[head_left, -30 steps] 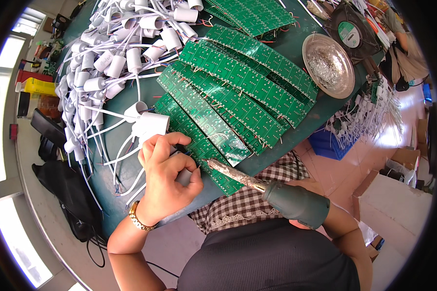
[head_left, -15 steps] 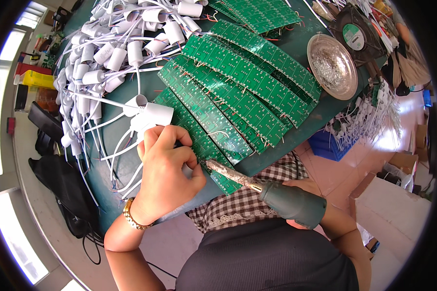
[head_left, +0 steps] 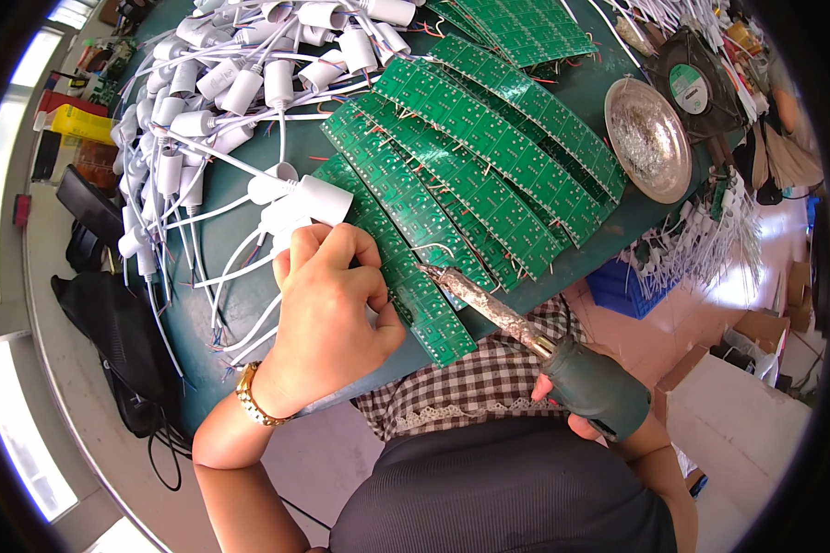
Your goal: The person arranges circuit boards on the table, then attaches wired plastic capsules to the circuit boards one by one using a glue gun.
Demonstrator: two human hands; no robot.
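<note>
My left hand (head_left: 337, 309), with a gold watch at the wrist, is closed in a pinch at the left edge of the nearest green circuit board strip (head_left: 441, 334). Its fingertips hide whatever they hold. Just beyond the knuckles lies a white lamp holder (head_left: 326, 200) with a white cable. My right hand (head_left: 583, 427) grips the dark green handle of a soldering iron (head_left: 604, 392), which covers most of the fingers. The iron's crusted barrel points up and left, its tip over the board strips near a short white wire (head_left: 436, 247), right of my left fingers.
Several more green board strips (head_left: 489, 138) lie overlapped on the green table. White lamp holders with cables (head_left: 240, 88) are heaped at the far left. At the right are a metal dish (head_left: 648, 138) and a black fan (head_left: 696, 88). A blue bin (head_left: 622, 286) stands below the table edge.
The soldering iron has drawn back to the right, its tip now farther from my left fingers. My left hand keeps its pinch. The whole view has shifted slightly.
</note>
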